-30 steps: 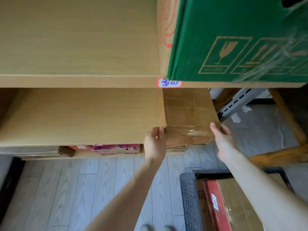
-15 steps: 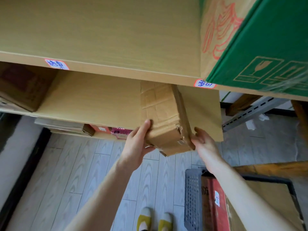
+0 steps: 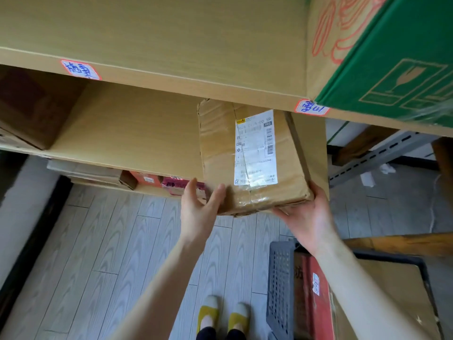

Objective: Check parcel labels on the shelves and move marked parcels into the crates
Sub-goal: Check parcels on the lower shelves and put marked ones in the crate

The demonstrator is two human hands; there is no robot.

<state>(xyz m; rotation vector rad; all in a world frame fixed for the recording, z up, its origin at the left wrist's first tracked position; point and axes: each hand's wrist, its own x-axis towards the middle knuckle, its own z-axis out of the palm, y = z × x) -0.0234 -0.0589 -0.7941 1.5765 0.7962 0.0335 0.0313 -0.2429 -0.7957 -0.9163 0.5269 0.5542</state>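
A taped brown cardboard parcel (image 3: 218, 155) sits at the front edge of the middle shelf (image 3: 127, 133), its white shipping label (image 3: 256, 148) facing up. My left hand (image 3: 198, 212) touches the parcel's near left corner with thumb and fingers spread. My right hand (image 3: 308, 217) cups the near right bottom corner, fingers hidden under it. A dark grey crate (image 3: 282, 290) stands on the floor at lower right, holding a red box (image 3: 316, 298) and a brown carton (image 3: 392, 303).
The top shelf (image 3: 171, 45) carries a large green box (image 3: 397, 65) at the right; two handwritten tags (image 3: 79, 69) are stuck on its front edge. A dark box (image 3: 31, 106) sits at the left of the middle shelf. Small parcels (image 3: 171, 184) lie on the lowest shelf.
The parcel has been turned over on the shelf, so its shipping label now faces up. Both hands shifted to its near corners. The camera swung left and down.
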